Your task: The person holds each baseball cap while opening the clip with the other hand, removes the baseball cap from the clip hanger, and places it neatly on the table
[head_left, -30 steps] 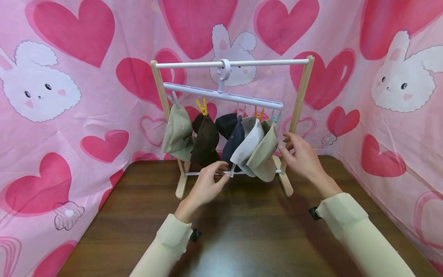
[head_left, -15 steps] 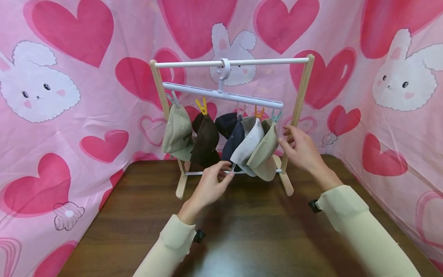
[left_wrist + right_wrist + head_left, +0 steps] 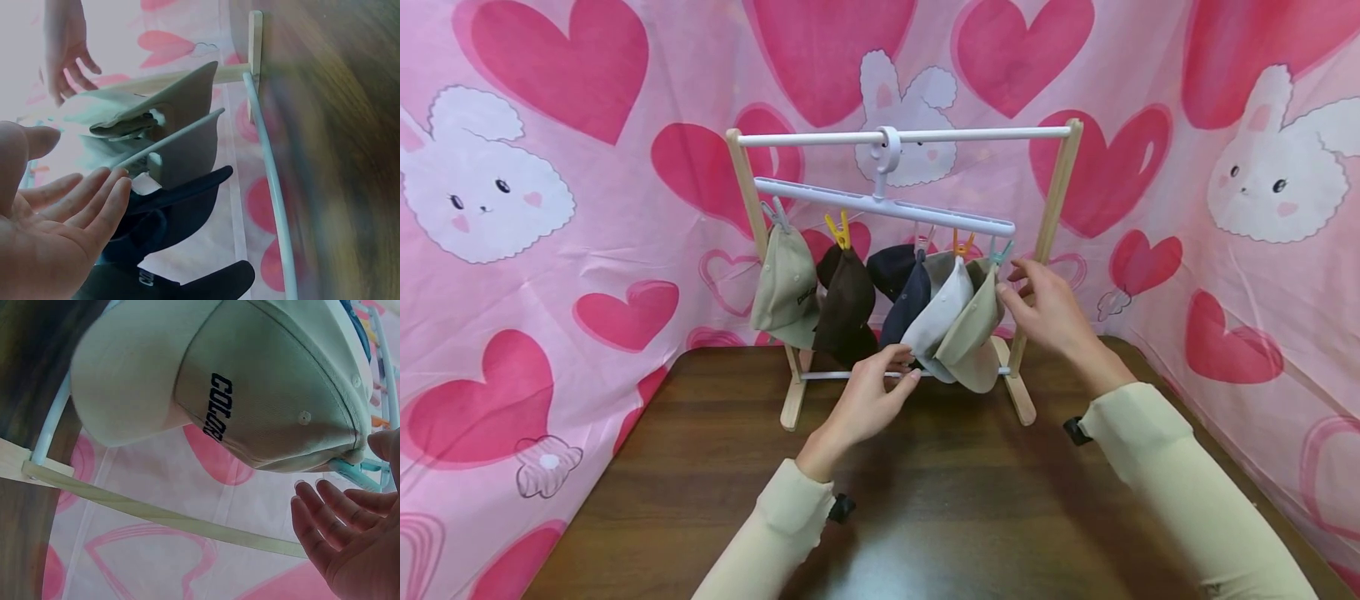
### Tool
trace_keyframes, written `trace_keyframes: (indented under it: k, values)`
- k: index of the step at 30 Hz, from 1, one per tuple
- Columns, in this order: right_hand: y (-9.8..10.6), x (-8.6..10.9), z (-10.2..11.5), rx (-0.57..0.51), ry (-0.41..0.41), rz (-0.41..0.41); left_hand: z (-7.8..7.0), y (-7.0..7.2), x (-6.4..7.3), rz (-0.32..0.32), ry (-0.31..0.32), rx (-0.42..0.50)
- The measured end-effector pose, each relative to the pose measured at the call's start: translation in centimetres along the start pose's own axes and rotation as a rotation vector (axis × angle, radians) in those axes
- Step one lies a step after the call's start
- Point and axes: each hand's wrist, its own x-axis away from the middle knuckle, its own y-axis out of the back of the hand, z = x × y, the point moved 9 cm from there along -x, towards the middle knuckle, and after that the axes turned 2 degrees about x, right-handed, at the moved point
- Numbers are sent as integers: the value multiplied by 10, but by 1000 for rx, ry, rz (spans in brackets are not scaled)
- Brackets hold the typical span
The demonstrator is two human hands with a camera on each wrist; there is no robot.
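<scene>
Several caps hang by clips from a white hanger (image 3: 820, 193). My left hand (image 3: 872, 390) is below the white cap (image 3: 936, 321), fingertips right at its lower edge. In the left wrist view its fingers (image 3: 94, 203) are extended beside a small white tag (image 3: 147, 183). My right hand (image 3: 1051, 310) is at the right end of the row, beside the beige cap (image 3: 973, 321) under a teal clip (image 3: 1000, 250). From the right wrist, the thumb overlaps the area by the top button of that cap (image 3: 269, 394), which has dark lettering; the other fingers (image 3: 319, 515) are spread.
A wooden stand (image 3: 1056, 196) with a white top rod (image 3: 985, 133) carries the tilted hanger on a brown table (image 3: 955, 500). Navy (image 3: 910, 304), dark brown (image 3: 846, 308) and light olive (image 3: 786, 283) caps hang further left. A pink heart-and-rabbit cloth (image 3: 617, 208) encloses the back and sides.
My left hand has shifted a little right along the underside of the caps. My right hand has risen and moved left toward the teal clip. The caps hang as before.
</scene>
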Motion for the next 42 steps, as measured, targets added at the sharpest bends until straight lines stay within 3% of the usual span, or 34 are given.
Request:
trace_keyframes:
  k: [4, 10, 17, 42]
  values:
    - [1, -8, -2, -25, -43, 8, 0, -2, -1, 8, 8, 16]
    - [4, -19, -4, -54, -58, -48, -3, -5, -1, 21, 22, 11]
    - [8, -27, -5, -57, -77, -69, -7, -11, -3, 64, 15, 111]
    - [15, -34, 1, -31, -92, -103, 13, -41, -17, 113, 107, 153]
